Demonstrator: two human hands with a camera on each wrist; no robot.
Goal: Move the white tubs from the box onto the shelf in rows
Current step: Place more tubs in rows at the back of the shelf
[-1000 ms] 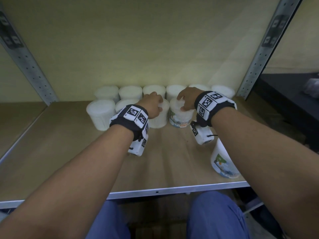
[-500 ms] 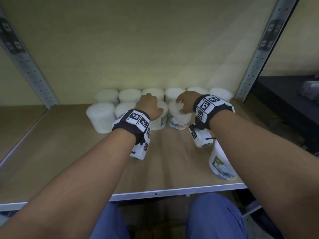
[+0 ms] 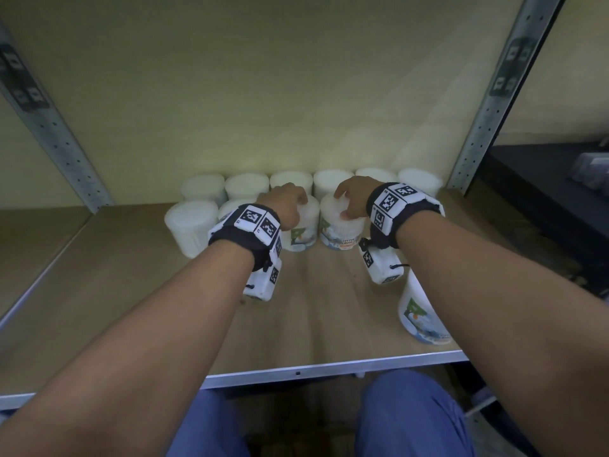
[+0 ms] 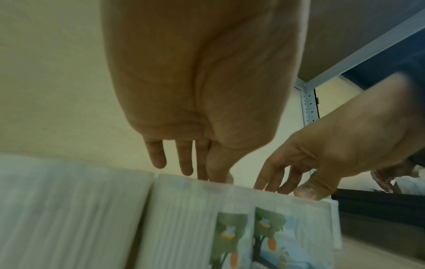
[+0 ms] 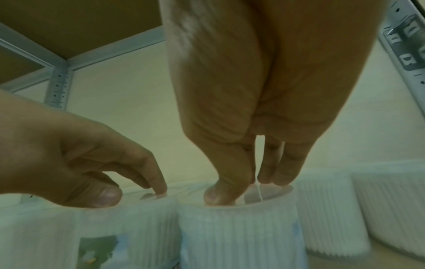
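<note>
Two rows of white tubs stand at the back of the wooden shelf (image 3: 115, 291): a back row (image 3: 247, 185) against the wall and a shorter front row (image 3: 189, 225). My left hand (image 3: 290, 206) grips the lid of a front-row tub (image 3: 301, 239) from above, index tip on top, thumb at the near rim. Right beside it, my right hand (image 3: 349, 201) holds the neighbouring tub (image 3: 339, 235) the same way; the right wrist view shows its thumb and fingertips (image 5: 276, 179) on the lid. Both tubs stand upright with tree labels facing me. No box is in view.
Another labelled tub (image 3: 421, 318) stands alone near the shelf's front right, under my right forearm. Perforated metal uprights (image 3: 478, 143) flank the bay, with the metal front edge (image 3: 296, 372) below. A dark surface lies to the right, and the person's knees show under the shelf.
Both hands stay on the same two tubs. The tree label on the tub under my left hand has come into view; the view has shifted slightly.
</note>
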